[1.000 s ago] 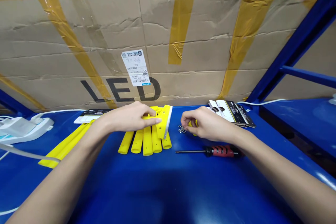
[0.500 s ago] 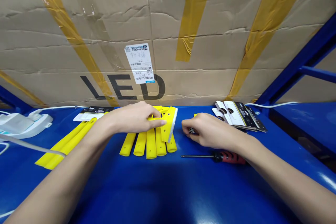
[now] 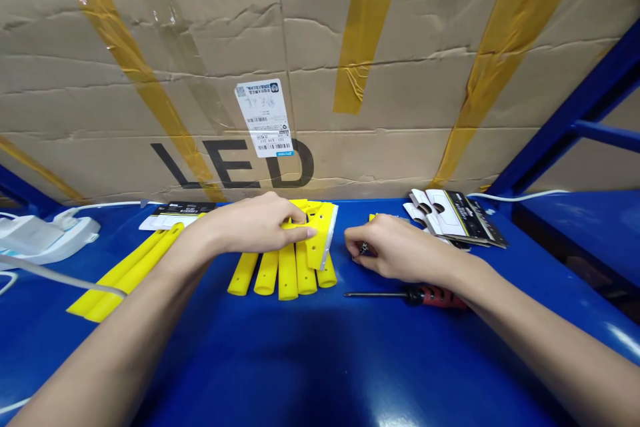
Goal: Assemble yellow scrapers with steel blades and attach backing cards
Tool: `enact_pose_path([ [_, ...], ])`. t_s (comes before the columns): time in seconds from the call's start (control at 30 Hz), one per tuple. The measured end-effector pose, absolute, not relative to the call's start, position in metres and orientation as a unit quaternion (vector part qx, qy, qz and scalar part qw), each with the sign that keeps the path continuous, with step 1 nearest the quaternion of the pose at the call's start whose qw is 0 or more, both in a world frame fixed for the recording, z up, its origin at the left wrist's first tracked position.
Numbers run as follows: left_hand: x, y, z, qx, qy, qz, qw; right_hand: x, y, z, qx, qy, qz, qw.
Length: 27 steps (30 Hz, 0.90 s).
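Observation:
My left hand (image 3: 270, 223) pinches a yellow scraper head (image 3: 320, 237) with a pale metal blade along its right edge and small holes in its face. Under and in front of it several yellow tube handles (image 3: 287, 273) lie side by side, open ends toward me. To the right, my right hand (image 3: 387, 247) is low over the blue surface with its fingers curled in. Small silvery bits (image 3: 367, 249), perhaps screws, show at those fingers; what they grip is hidden. Just below the right wrist lies a screwdriver (image 3: 415, 295), its red and black handle partly behind the forearm.
At left lie long yellow pieces (image 3: 130, 273) beside a black and white package card (image 3: 175, 215). A white power strip (image 3: 50, 240) with cables stands farther left. Several package cards (image 3: 460, 217) are stacked at right. A taped cardboard box (image 3: 310, 47) walls off the back.
Both hands keep almost the same place and grip. The whole view shifts very slightly; nothing is visibly picked up or let go.

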<state>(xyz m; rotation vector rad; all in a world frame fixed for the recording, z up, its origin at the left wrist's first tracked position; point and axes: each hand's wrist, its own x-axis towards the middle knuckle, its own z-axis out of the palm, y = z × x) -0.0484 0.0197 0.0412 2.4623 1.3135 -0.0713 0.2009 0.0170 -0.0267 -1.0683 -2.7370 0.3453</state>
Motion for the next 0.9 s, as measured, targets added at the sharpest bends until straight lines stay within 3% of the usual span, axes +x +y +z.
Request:
enact_pose_path([
  [0.17,-0.048,0.020,0.041,0.864,0.470,-0.036,0.176,0.199,0.013,-0.020,-0.352,-0.919,0.143,0.104],
  [0.27,-0.047,0.019,0.040,0.863,0.472,-0.050,0.170,0.198,0.012,-0.013,-0.345,-0.906,0.154,0.192],
  [0.4,-0.041,0.015,0.038,0.875,0.452,-0.056,0.166,0.196,0.011,-0.011,-0.312,-0.894,0.069,0.316],
  [0.73,-0.039,0.016,0.040,0.888,0.418,-0.044,0.189,0.186,-0.003,-0.014,-0.189,-0.918,-0.252,0.240],
  [0.8,-0.041,0.016,0.041,0.876,0.436,-0.043,0.202,0.188,-0.004,-0.015,-0.177,-0.922,-0.246,0.241],
  [0.9,-0.043,0.017,0.042,0.860,0.463,-0.056,0.209,0.193,0.000,-0.018,-0.232,-0.923,-0.115,0.284],
])
